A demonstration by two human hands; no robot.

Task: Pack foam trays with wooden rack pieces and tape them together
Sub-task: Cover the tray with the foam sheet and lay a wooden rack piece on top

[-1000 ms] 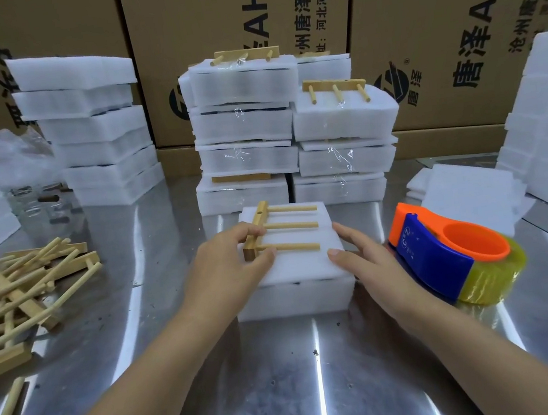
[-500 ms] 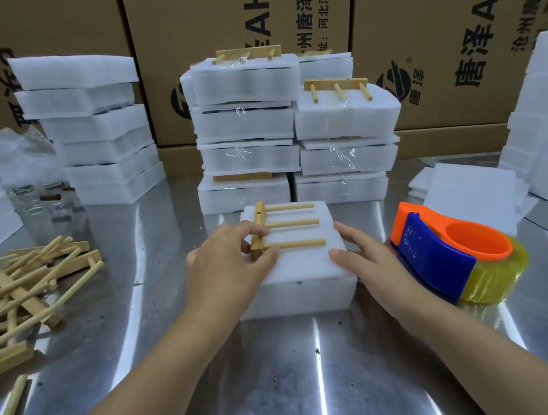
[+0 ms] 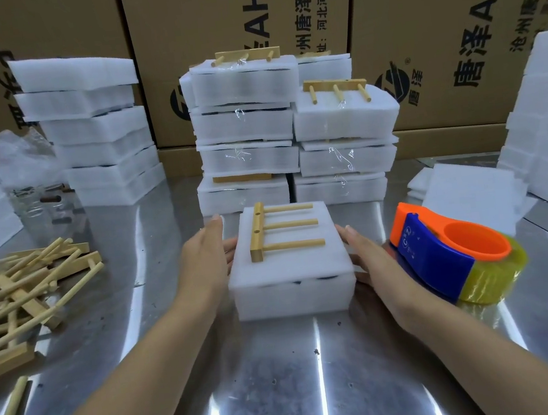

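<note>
- bench [image 3: 288, 388]: bare metal, nearest my view; it carries all that follows.
- left hand [image 3: 203, 264]: fingers [image 3: 215, 230] straight and together, laid flat against the left wall of the tray. They clamp nothing.
- right hand [image 3: 376, 263]: fingers [image 3: 348, 234] straight, laid along the right wall of the tray. They clamp nothing.
- tray [image 3: 293, 291]: a white foam block with a seam round it, mid-bench, between the two hands and touching both.
- rack [image 3: 282, 228]: lies flat on top of the tray, and I see no tape over it. Its bar runs near to far along the tray's left edge, and three pegs point right. The left hand is nearer the bar; the peg tips lie toward the right hand.
- tape [image 3: 443, 252]: an orange and blue dispenser with a yellowish roll, just beside the right hand, on its outer side. I judge that the right hand fetches it while the left steadies the tray.
- loose racks [image 3: 18, 297]: a heap at the left, apart from the tray.
- foam sheets [image 3: 470, 190]: a flat pile beyond the tape.
- packs [image 3: 290, 129]: two stacks behind the tray, with clear tape and a rack on top of each.
- foam stacks [image 3: 90, 126]: further left; more stand at both edges.
- cartons [image 3: 241, 11]: a printed wall at the back.
</note>
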